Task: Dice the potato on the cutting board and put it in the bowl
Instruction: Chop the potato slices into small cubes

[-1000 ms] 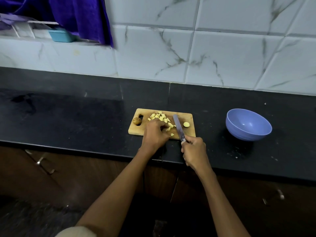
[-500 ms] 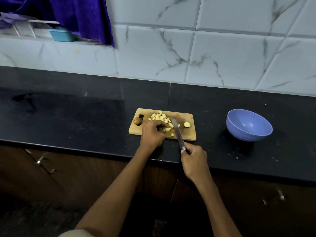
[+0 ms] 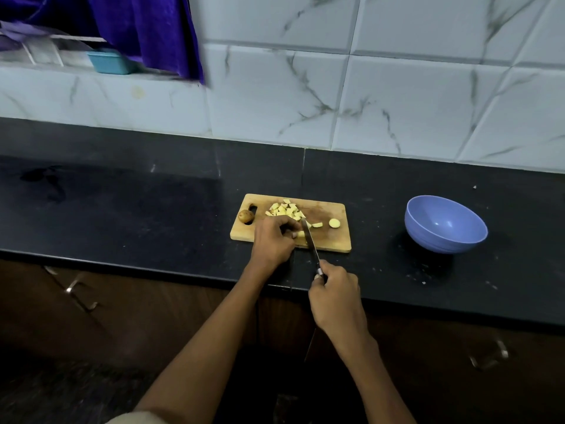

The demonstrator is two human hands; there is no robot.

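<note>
A wooden cutting board [image 3: 333, 237] lies on the black counter. A pile of diced potato [image 3: 286, 209] sits at its back middle, a round potato slice [image 3: 334, 223] at the right, and a small brown potato end [image 3: 245, 216] by the handle hole. My left hand [image 3: 273, 240] curls its fingers over a potato piece [image 3: 301, 234] near the board's front edge. My right hand [image 3: 334, 293] grips the handle of a knife [image 3: 310, 238], whose blade lies right beside the left fingers, on that piece. An empty blue bowl [image 3: 445, 223] stands to the right of the board.
The black counter [image 3: 122, 209] runs left and right of the board, backed by a marbled tile wall. A purple cloth [image 3: 146, 29] and a teal container [image 3: 110, 61] sit on a ledge at the upper left. Cabinet handles show below the counter edge.
The knife blade has shifted left across the board, from near the round slice to right beside my left fingers. My right hand has drawn back toward the counter's edge.
</note>
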